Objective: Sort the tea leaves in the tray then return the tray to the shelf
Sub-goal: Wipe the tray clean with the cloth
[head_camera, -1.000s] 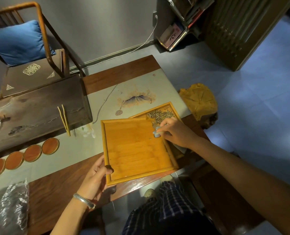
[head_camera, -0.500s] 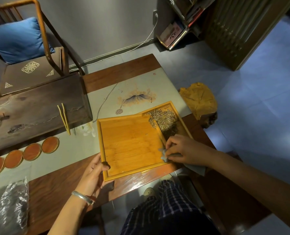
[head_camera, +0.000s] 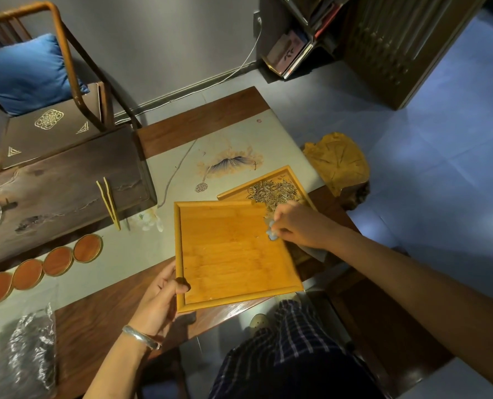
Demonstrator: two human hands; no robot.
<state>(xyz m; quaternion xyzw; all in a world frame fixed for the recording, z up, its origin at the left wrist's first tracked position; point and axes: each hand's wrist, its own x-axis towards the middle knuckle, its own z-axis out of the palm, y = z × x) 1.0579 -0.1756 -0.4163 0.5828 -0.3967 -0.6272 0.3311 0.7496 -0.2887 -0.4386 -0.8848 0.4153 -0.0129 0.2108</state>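
A square bamboo tray lies tilted at the table's near edge, its floor almost bare. My left hand grips its near-left corner, thumb on the rim. My right hand pinches a small pale cloth against the tray's right side. Behind it a second bamboo tray partly under the first holds a pile of pale tea leaves. A shelf unit with books stands against the far wall.
A dark wooden tea board with bamboo tweezers lies at left. Several round red coasters line the pale table runner. A clear plastic bag sits near left. A chair with a blue cushion and a yellow stump stool flank the table.
My right hand has swept with the cloth from the tray's near-right corner back up to its right side near the leaves. The tray has tipped and shifted slightly in my left hand.
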